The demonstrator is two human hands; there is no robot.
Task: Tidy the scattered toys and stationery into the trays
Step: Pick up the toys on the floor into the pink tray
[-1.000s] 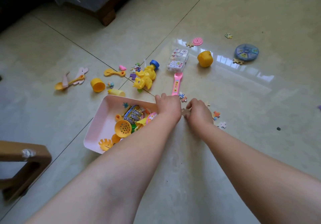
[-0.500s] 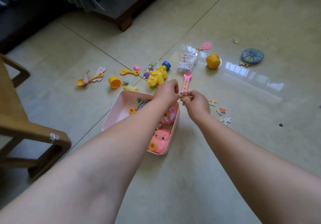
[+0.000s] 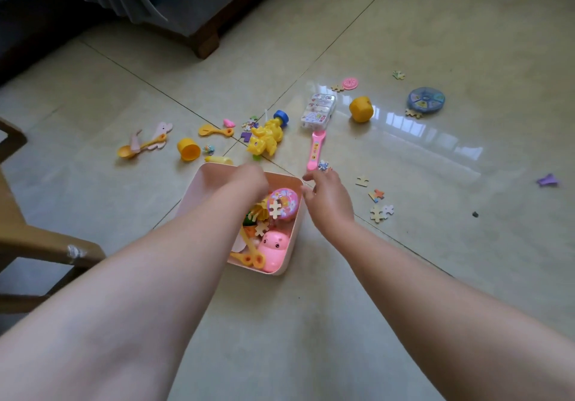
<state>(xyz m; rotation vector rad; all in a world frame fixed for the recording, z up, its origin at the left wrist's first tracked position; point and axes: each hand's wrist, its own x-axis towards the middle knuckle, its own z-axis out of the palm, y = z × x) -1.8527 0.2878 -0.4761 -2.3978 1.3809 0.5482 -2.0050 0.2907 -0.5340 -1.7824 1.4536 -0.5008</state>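
While both bare forearms reach forward, a pale pink plastic tray (image 3: pixel 199 189) with rounded corners sits on the glossy tiled floor (image 3: pixel 404 260), crowded with toys: a pink pig figure (image 3: pixel 273 245), a round pink patterned disc (image 3: pixel 284 203) and loose jigsaw pieces (image 3: pixel 274 209). The left hand (image 3: pixel 249 179) dips inside the tray, blurred, so I cannot tell whether its grip holds anything. The right hand (image 3: pixel 326 198) hovers just beside the tray's far right corner, fingers loosely spread, its grip released. Beyond lie a yellow toy dinosaur (image 3: pixel 264 140), a pink spoon-shaped toy (image 3: pixel 315 150), a clear sticker-covered box (image 3: pixel 319 111), two yellow cups (image 3: pixel 188 149), a blue round divided case (image 3: pixel 426 100) and scattered puzzle pieces (image 3: pixel 381 212). A wooden chair (image 3: pixel 37 238) stands at left. No writing is readable.
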